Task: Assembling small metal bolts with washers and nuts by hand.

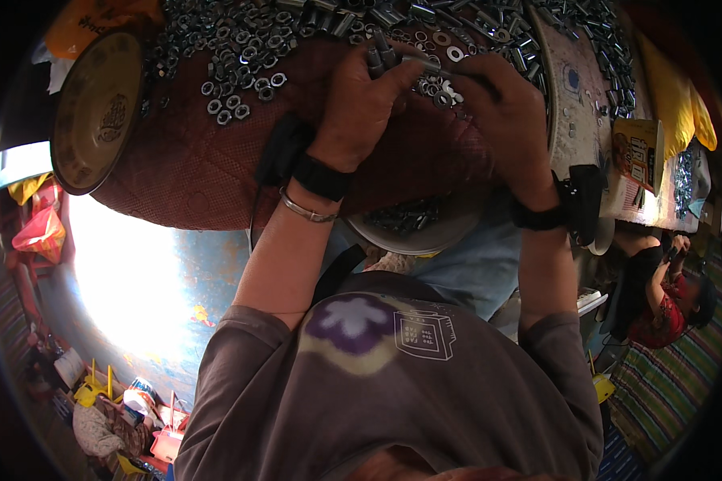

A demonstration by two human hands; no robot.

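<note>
Over a dark red padded cloth, my left hand [359,104] is closed around short metal bolts [383,54] that stick up between thumb and fingers. My right hand [507,116] is closed too, its fingers pinched at the far end of a slim metal piece that reaches across toward the left thumb; its exact kind is blurred. Loose hex nuts [237,80] lie on the cloth [192,172] to the left of my left hand. Between and beyond the hands are flat washers [455,54], with metal sleeves [524,60] heaped farther right.
A wide enamel basin [72,164] leans at the left. Below the cloth's near edge, a bowl [415,247] contains dark metal parts. At right are a pale board [565,120], a printed box [638,148] and a yellow bag [670,100]. Another person [658,313] sits beyond.
</note>
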